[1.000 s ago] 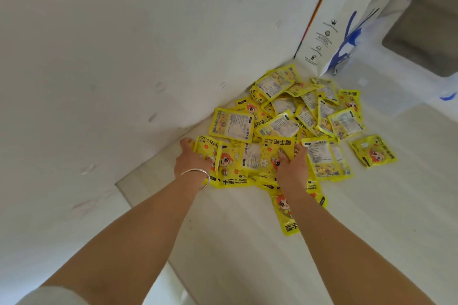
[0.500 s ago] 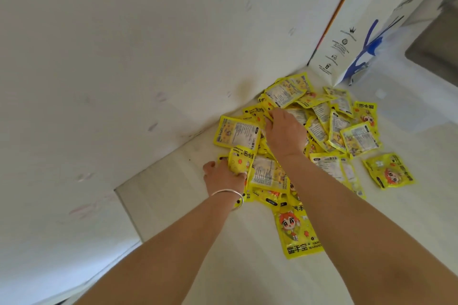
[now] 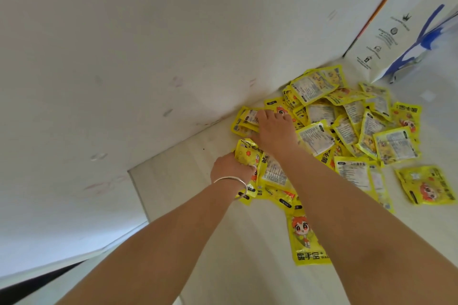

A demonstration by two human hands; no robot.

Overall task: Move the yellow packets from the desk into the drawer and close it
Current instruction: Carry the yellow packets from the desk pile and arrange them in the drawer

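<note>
Wall (image 3: 124, 57) is running along the left of a pale worktop (image 3: 223, 267). Left hand (image 3: 231, 167), bangle (image 3: 235, 184) on its wrist, is gripping a bunch of packets (image 3: 250, 156) at the near-left edge of the pile. Right hand (image 3: 272, 129) is lying over packets by the wall, fingers reaching forward; whether they're curling round one is hard to tell. Rest of the packets are lying spread over the worktop to the right, one (image 3: 306, 242) lying nearer, beside the right forearm. White bag (image 3: 386, 39) is standing at far right.
</note>
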